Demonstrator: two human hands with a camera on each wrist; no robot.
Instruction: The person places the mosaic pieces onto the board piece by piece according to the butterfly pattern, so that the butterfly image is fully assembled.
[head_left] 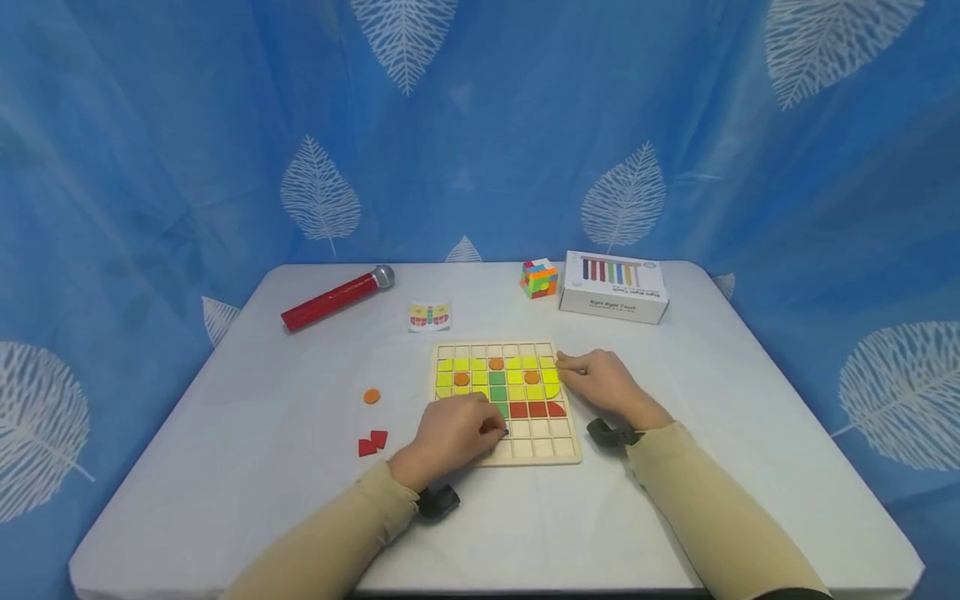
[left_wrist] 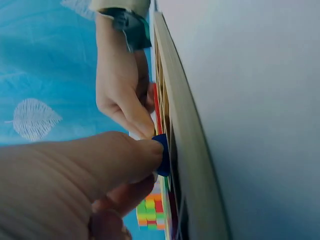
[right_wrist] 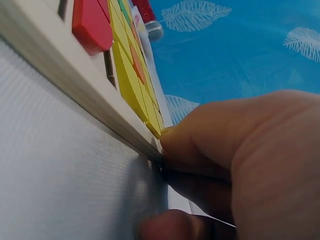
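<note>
A wooden grid board (head_left: 542,428) lies in the middle of the table, filled with yellow, green, orange and red tiles toward its far side. Over its near part, my left hand (head_left: 453,429) pinches a small blue tile (left_wrist: 162,156) between thumb and finger, low above the grid or touching it; exact contact cannot be told. The left hand covers some near-left cells. My right hand (head_left: 606,383) grips the board's right edge, thumb at the rim beside a yellow tile (right_wrist: 127,82). A red rounded tile (right_wrist: 92,27) sits close by in the grid.
Left of the board lie an orange disc (head_left: 371,397) and two red tiles (head_left: 367,447). Behind it are a pattern card (head_left: 430,316), a red microphone (head_left: 333,301), a puzzle cube (head_left: 539,279) and a white box (head_left: 613,287). A blue curtain (head_left: 480,167) hangs behind the table.
</note>
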